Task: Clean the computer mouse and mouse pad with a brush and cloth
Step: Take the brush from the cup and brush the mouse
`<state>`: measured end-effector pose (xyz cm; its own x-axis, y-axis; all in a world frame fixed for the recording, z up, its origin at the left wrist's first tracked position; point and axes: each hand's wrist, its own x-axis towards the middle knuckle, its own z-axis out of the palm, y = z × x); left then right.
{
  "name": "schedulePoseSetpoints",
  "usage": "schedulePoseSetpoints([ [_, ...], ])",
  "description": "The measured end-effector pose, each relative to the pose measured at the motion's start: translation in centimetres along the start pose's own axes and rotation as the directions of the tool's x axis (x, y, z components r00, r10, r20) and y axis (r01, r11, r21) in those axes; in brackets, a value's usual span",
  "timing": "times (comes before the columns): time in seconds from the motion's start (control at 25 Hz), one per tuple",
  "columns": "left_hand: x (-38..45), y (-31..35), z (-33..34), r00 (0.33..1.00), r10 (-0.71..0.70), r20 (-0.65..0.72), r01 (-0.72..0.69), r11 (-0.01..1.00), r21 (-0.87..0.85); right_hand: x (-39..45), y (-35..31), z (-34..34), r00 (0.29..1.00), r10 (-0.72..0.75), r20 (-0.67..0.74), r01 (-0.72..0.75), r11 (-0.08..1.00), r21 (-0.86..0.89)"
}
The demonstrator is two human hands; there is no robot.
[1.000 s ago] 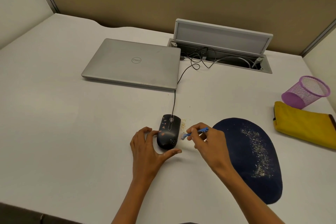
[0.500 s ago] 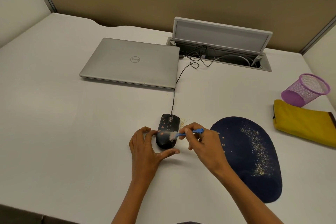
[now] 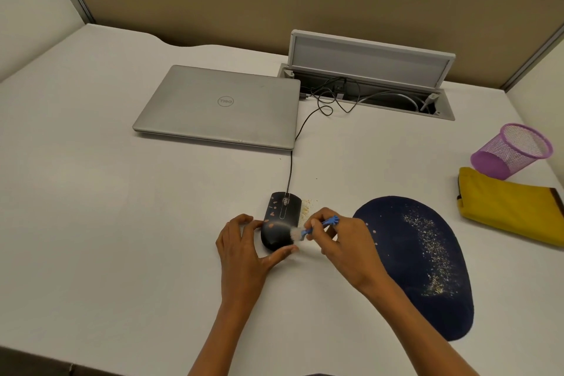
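A black wired mouse (image 3: 282, 217) with orange specks on its top lies on the white desk. My left hand (image 3: 247, 249) cups its rear end, thumb and fingers on either side. My right hand (image 3: 341, 246) pinches a small blue brush (image 3: 317, 226), and its white bristles touch the mouse's right rear flank. To the right lies the dark blue mouse pad (image 3: 396, 268), with a streak of pale crumbs down its middle. A folded yellow cloth (image 3: 506, 204) rests at the desk's right edge.
A shut silver laptop (image 3: 219, 107) sits behind the mouse, whose cable runs to an open cable tray (image 3: 369, 82) at the partition. A purple mesh cup (image 3: 512, 149) lies tipped by the cloth. Crumbs (image 3: 306, 209) dot the desk beside the mouse.
The brush has gone from the desk right of the mouse onto the mouse's top, then back down towards its right rear side. My left hand has stayed on the mouse.
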<state>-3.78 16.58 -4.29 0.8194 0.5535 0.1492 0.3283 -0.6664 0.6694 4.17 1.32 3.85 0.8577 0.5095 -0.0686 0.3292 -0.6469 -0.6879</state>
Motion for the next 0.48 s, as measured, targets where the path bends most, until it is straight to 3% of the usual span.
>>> schedulePoseSetpoints([
  [0.04,0.0,0.1,-0.1,1.000,0.000,-0.001,0.000,1.000,-0.002,0.2,0.1,-0.3,0.998,0.003,-0.067,-0.007,0.998,-0.064],
  [0.12,0.0,0.1,-0.1,1.000,0.000,-0.002,0.000,1.000,-0.002,0.5,0.2,-0.6,0.992,-0.002,-0.129,0.003,1.000,0.006],
  [0.2,0.0,0.0,0.0,1.000,0.001,0.004,-0.001,1.000,-0.002,0.8,0.0,-0.5,0.999,0.005,-0.048,0.002,0.989,0.149],
  [0.28,0.0,0.0,-0.1,1.000,0.002,0.004,-0.002,1.000,0.000,1.3,0.4,-0.2,0.999,0.046,-0.001,-0.046,0.990,0.131],
  [0.36,0.0,0.1,-0.1,1.000,-0.001,-0.006,0.001,1.000,-0.005,1.7,0.8,-0.3,0.991,0.097,-0.090,-0.091,0.993,0.075],
  [0.48,0.0,0.2,-0.2,1.000,0.003,-0.013,-0.003,1.000,-0.007,2.0,0.5,-0.2,0.992,0.074,-0.101,-0.045,0.964,0.261],
])
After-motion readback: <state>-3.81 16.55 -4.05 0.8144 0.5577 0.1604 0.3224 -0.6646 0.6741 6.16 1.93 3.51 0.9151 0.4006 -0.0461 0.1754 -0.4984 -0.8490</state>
